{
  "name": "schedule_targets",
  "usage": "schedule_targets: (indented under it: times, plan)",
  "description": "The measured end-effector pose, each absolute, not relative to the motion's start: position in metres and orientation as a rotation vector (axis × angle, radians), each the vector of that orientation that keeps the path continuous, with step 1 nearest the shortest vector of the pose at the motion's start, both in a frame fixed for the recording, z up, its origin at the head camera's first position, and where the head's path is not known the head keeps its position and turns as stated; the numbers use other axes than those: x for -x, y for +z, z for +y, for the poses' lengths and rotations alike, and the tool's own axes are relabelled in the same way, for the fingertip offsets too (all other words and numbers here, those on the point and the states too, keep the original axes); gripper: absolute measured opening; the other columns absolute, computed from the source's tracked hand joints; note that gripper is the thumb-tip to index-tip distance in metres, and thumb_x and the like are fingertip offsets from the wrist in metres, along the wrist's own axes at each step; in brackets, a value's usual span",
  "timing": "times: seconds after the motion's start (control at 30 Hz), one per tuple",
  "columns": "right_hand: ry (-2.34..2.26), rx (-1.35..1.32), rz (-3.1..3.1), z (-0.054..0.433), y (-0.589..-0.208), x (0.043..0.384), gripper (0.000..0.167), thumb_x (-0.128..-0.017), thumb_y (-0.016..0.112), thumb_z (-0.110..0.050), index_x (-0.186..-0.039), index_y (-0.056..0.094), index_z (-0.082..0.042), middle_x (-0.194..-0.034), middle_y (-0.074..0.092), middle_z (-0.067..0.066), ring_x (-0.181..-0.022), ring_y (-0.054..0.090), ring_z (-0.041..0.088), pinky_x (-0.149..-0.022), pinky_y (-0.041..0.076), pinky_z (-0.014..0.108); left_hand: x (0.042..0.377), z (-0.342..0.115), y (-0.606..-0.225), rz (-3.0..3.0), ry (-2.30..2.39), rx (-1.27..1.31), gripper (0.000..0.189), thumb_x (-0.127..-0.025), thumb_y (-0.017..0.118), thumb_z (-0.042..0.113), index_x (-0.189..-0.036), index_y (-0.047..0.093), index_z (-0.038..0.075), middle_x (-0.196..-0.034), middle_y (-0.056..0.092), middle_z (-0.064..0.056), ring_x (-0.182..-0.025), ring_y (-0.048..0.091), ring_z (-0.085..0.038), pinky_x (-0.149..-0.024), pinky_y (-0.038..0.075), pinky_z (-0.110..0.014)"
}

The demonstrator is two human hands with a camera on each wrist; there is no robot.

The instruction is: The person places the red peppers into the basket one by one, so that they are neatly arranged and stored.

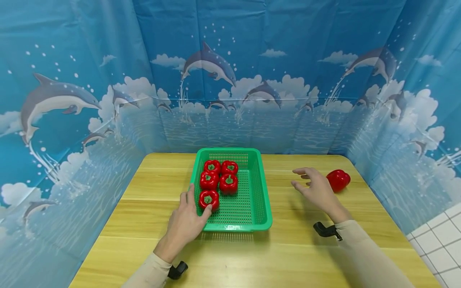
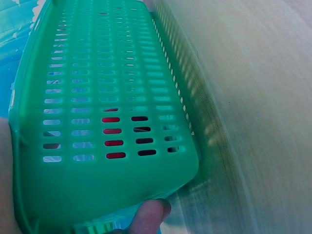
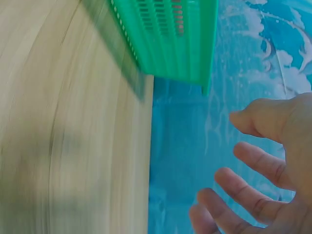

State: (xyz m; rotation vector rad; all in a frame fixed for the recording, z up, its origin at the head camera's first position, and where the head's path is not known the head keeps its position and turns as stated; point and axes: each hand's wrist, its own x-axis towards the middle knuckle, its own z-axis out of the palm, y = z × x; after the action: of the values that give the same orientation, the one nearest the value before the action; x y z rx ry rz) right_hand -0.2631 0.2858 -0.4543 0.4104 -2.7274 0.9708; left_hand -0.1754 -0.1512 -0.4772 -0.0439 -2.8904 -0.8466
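Note:
A green plastic basket (image 1: 265,196) with slotted walls stands on the table, and several red bell peppers (image 1: 228,184) sit in its left half with stems up. My left hand (image 1: 185,222) grips the basket's left rim near the front corner. Its thumb reaches over the rim beside the nearest pepper (image 1: 209,200), while in the left wrist view a fingertip (image 2: 148,214) shows at the basket's lower edge. To the right of the basket, my right hand (image 1: 317,192) hovers above the table with spread, slightly bent fingers, holding nothing. Another red bell pepper (image 1: 338,180) lies just beyond it.
The wooden table (image 1: 144,224) carries the basket and the lone pepper. A blue dolphin-print curtain (image 1: 288,120) hangs along the back and both sides. White tiles (image 1: 441,236) show at the lower right. Each wrist wears a black mount (image 1: 325,230).

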Motion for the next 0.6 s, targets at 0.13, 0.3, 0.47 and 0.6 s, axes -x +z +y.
schedule_targets:
  times: [0.13,0.3,0.47,0.6]
  plan:
    - [0.921,-0.378,-2.710,0.301,-0.460,0.267,0.047,-0.109,0.083,-0.015,-0.151,0.071,0.003,-0.152,0.068,0.033,-0.135,0.067,0.057,-0.109,0.060,0.075,0.175,-0.151,-0.476,-2.891,-0.845,0.042,0.105,-0.112,0.071,0.053,-0.186,0.017,0.001,-0.170,0.050,-0.032,-0.058,0.052,-0.022,-0.050,0.043,-0.033]
    - [0.869,-0.334,-2.694,0.316,-0.463,0.271,0.049,-0.108,0.084,-0.017,-0.151,0.072,0.002,-0.152,0.067,0.036,-0.138,0.062,0.058,-0.111,0.055,0.078,0.176,-0.151,-0.476,-2.892,-0.844,0.035,0.107,-0.111,0.072,0.053,-0.186,0.017,0.001,-0.170,0.050,-0.032,-0.056,0.052,-0.022,-0.050,0.043,-0.033]
    - [0.837,-0.309,-2.677,0.330,-0.466,0.273,0.050,-0.108,0.085,-0.018,-0.152,0.071,0.003,-0.154,0.063,0.039,-0.134,0.061,0.061,-0.108,0.051,0.080,0.175,-0.151,-0.476,-2.893,-0.852,0.038,0.105,-0.112,0.072,0.052,-0.186,0.017,0.001,-0.170,0.050,-0.032,-0.057,0.052,-0.023,-0.050,0.043,-0.033]
    - [0.832,-0.308,-2.634,0.342,-0.468,0.276,0.051,-0.106,0.086,-0.015,-0.150,0.071,0.004,-0.153,0.061,0.039,-0.136,0.058,0.062,-0.109,0.047,0.081,0.175,-0.152,-0.476,-2.893,-0.854,0.042,0.105,-0.112,0.071,0.052,-0.186,0.017,0.001,-0.170,0.050,-0.032,-0.057,0.053,-0.023,-0.050,0.043,-0.034]
